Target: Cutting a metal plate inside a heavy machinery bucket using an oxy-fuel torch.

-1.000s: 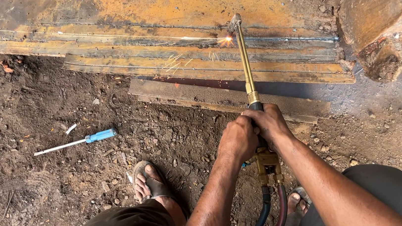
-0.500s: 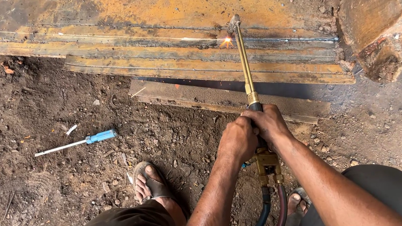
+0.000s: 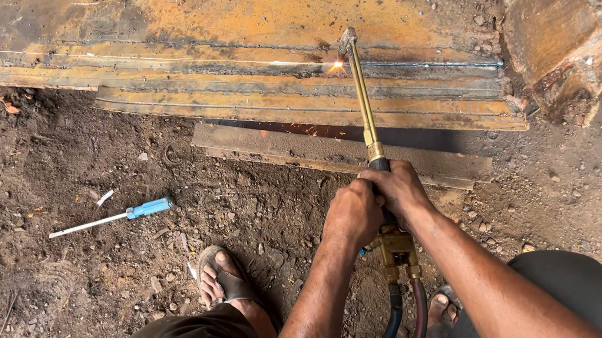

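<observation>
Both my hands grip a brass cutting torch (image 3: 363, 103) by its handle. My left hand (image 3: 353, 214) wraps the left side and my right hand (image 3: 398, 188) closes over the top, just below the long tube. The torch tip throws a bright flame and sparks (image 3: 336, 68) onto a rusty orange steel plate (image 3: 240, 19) lying across the ground. A thin cut line runs along the plate on both sides of the flame. Two hoses (image 3: 404, 314) hang from the torch body between my knees.
A blue-handled screwdriver (image 3: 114, 218) lies on the dirt to the left. A narrow steel strip (image 3: 291, 147) lies in front of the plate. My sandalled left foot (image 3: 223, 278) rests on the soil. A rusty curved metal piece (image 3: 569, 21) sits at the upper right.
The torch tip and its flame have crept slightly left along the cut line. My hands keep the same grip.
</observation>
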